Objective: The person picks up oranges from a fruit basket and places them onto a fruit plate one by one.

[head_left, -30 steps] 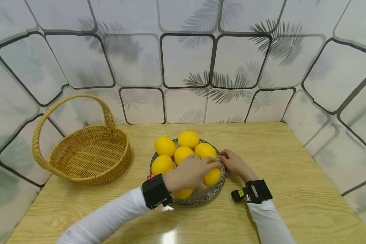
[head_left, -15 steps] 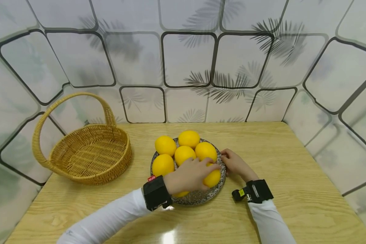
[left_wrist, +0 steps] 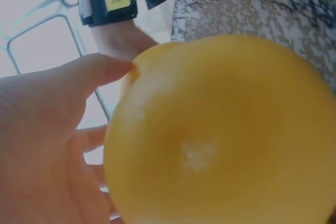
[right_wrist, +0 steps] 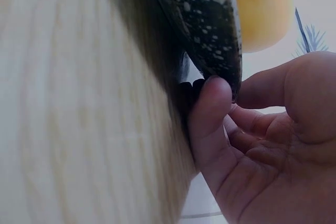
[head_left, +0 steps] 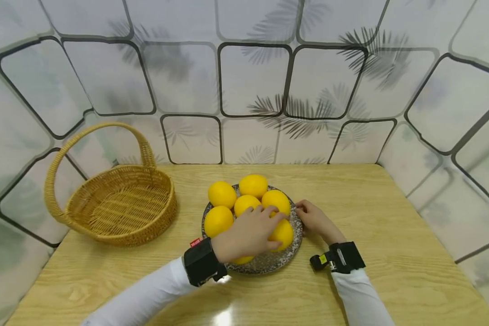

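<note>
Several yellow, rounded fruits (head_left: 253, 186) sit on a speckled grey plate (head_left: 269, 265). My left hand (head_left: 248, 231) reaches across them, its thumb and fingers round the fruit at the plate's right side (head_left: 282, 234). In the left wrist view a large near fruit (left_wrist: 220, 135) hides much of the fingers, and the thumb tip meets another fruit (left_wrist: 152, 56) behind it. At the right edge my right hand (head_left: 315, 222) pinches the plate's rim; the right wrist view has the thumb (right_wrist: 210, 108) against the dark rim (right_wrist: 210, 30) and fingers beyond it.
A wicker basket (head_left: 169, 206) with a tall arched handle stands on the wooden table (head_left: 350, 181) at the left, with no fruit in it. Patterned wall covering (head_left: 248, 81) closes off the back and sides.
My left hand has drawn slightly left, and the fruit under its fingers has shifted a little left on the plate. The right hand stays at the rim.
</note>
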Motion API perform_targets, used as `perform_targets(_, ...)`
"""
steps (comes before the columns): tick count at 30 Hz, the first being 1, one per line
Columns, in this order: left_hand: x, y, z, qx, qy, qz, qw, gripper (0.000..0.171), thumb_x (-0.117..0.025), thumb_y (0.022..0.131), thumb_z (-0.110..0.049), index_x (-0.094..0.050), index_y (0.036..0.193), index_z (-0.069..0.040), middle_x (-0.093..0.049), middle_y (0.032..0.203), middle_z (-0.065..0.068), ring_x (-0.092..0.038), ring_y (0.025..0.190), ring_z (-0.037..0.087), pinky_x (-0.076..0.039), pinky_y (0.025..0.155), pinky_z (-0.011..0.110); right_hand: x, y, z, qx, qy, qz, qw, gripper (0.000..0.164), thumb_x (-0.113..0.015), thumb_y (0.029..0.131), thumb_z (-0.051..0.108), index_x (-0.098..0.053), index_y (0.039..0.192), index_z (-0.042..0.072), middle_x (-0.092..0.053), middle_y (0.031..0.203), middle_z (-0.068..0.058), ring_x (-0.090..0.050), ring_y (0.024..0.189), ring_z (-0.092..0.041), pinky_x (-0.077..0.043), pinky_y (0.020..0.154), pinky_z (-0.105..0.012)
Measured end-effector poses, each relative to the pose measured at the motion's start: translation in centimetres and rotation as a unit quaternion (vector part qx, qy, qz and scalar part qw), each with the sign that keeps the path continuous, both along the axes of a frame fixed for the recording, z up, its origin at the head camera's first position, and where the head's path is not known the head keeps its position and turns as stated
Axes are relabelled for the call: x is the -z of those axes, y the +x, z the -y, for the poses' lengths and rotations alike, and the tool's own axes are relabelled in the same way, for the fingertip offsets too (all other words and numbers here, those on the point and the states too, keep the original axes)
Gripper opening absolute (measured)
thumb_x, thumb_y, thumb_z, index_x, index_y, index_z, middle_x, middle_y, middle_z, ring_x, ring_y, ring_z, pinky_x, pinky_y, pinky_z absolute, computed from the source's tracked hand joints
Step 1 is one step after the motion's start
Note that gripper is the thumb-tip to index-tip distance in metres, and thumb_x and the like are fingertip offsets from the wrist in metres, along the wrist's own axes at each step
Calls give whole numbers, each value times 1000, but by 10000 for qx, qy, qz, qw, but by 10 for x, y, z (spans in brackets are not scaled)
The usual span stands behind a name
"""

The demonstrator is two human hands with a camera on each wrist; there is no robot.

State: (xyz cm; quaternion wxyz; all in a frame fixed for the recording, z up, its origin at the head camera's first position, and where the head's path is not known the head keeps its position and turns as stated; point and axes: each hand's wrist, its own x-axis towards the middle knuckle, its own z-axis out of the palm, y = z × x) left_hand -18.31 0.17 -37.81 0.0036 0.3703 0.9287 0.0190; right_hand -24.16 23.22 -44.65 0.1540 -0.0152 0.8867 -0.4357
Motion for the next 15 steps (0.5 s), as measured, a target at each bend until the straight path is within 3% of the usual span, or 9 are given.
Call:
perform_targets(2, -2, 0, 1, -147, 83, 41, 9998, 65, -60, 97, -58, -47, 151, -24, -55, 147, 4, -59, 124, 24, -53, 97, 40, -1, 1, 0, 4, 86, -84, 9999, 36, -40, 108, 19, -48, 136, -3, -59, 118, -22, -54, 67, -19, -51, 61, -30)
perform_targets(9, -10, 0, 10, -580, 349, -30, 9977, 62, -57, 99, -56, -49, 150, -21, -55, 149, 5, -54, 134, 27, -46, 112, 45, -2, 7, -4, 177, 766, -379, 9962, 38, -44, 107, 20, -51, 135, -4, -61, 123, -25, -61, 97, -29, -51, 80, -38)
perform_targets(12, -13, -3, 17, -876, 607, -121, 9942, 59, -55, 101, -53, -49, 149, -19, -55, 148, 8, -53, 136, 30, -45, 114, 47, -6, 11, -6, 188, 1027, -658, 9924, 34, -47, 106, 19, -55, 129, -4, -63, 117, -25, -63, 97, -31, -53, 81, -42)
perform_targets(15, -17, -7, 26, -1281, 912, -297, 9871, 57, -56, 103, -47, -49, 149, -15, -54, 149, 12, -53, 137, 33, -46, 112, 48, -15, 18, -6, 99, 1444, -1187, 9823, 30, -47, 105, 16, -57, 123, -6, -65, 110, -25, -62, 85, -29, -51, 75, -42)
